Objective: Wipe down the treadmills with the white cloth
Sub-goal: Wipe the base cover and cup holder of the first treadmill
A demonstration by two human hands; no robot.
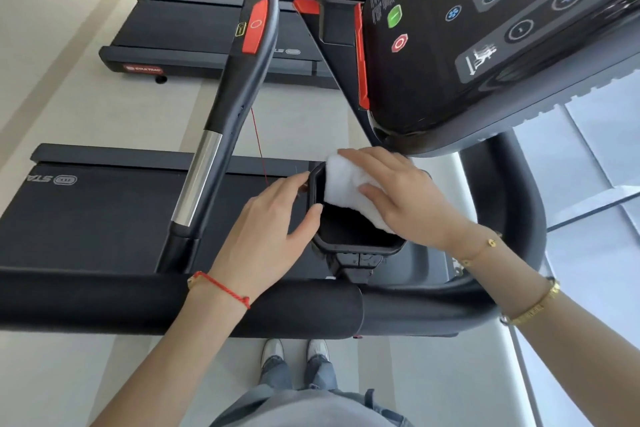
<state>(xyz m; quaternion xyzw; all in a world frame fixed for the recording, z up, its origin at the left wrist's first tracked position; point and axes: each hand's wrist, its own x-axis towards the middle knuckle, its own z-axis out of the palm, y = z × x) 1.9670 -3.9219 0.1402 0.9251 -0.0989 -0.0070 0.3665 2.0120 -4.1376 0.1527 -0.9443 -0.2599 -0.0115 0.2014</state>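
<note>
At the cup holder (pixel 353 215) below the console (pixel 485 38), your right hand (pixel 405 194) presses the white cloth (pixel 346 184) down over the far rim and into the pocket, fingers spread flat on top and curling slightly over the wad rather than pinching it. Your left hand (pixel 270 229) steadies the holder from the side: thumb hooked on the near-left rim, fingers lying relaxed along the outer wall, nothing clasped.

That cloth looks soft, light and fluffy, bunched into a thick pad; it should mould to corners easily but could slip off under a flat palm, so gather a fold between thumb and fingers before you drag it round the inside walls.

Outward from there, the holder is hard black plastic, angular with chamfered corners and a deep dark well. Beside it runs a handrail (pixel 221 114) with matte black covering, a polished metal sleeve and a red stop panel. Below lies the textured belt (pixel 104 215), and nearest you a padded crossbar (pixel 173 305).
</note>
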